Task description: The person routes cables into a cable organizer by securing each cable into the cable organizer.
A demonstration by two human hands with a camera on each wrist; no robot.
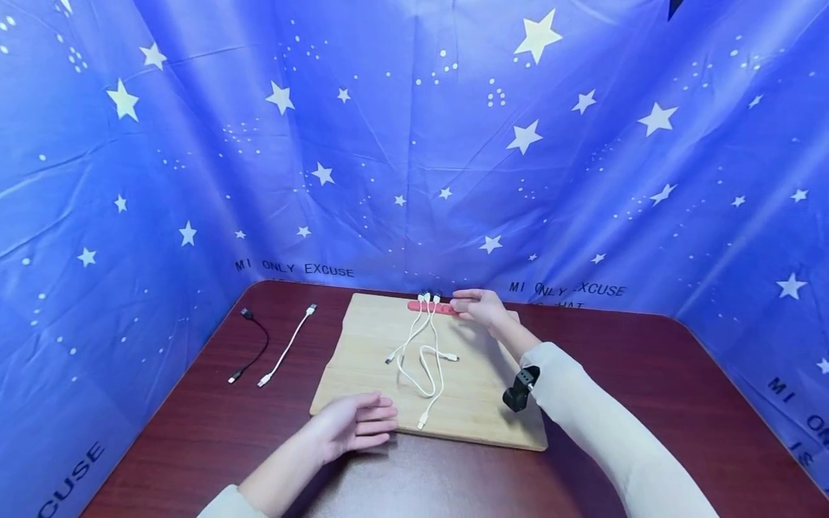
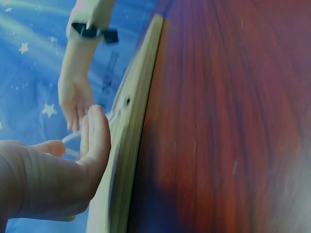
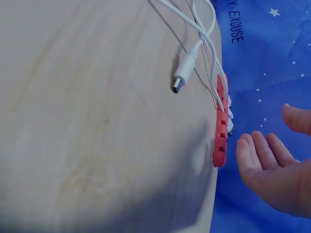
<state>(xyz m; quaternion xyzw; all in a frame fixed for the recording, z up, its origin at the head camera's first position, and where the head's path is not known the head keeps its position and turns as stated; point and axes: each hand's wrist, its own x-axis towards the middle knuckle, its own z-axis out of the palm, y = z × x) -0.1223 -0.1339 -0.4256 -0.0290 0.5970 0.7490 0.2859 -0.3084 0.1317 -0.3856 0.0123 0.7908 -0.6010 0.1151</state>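
A red cable holder (image 1: 422,308) lies along the far edge of the wooden board (image 1: 363,388). White charging cables (image 1: 435,352) run through its slots, plugs past the edge and loose ends spread over the board. Beside the holder's end my right hand (image 1: 482,308) hovers with fingers extended and nothing in them. The right wrist view shows free slots at the near end of the holder (image 3: 221,141) and a gap between it and the fingers. My left hand (image 1: 359,424), fingers straight and holding nothing, is at the board's front left edge.
Left of the board, a short black cable (image 1: 265,338) and a short white cable (image 1: 288,347) lie on the dark red table (image 1: 214,424). A blue star-patterned curtain (image 1: 414,144) surrounds the table's back and sides. A black camera (image 1: 520,390) is strapped to the right wrist.
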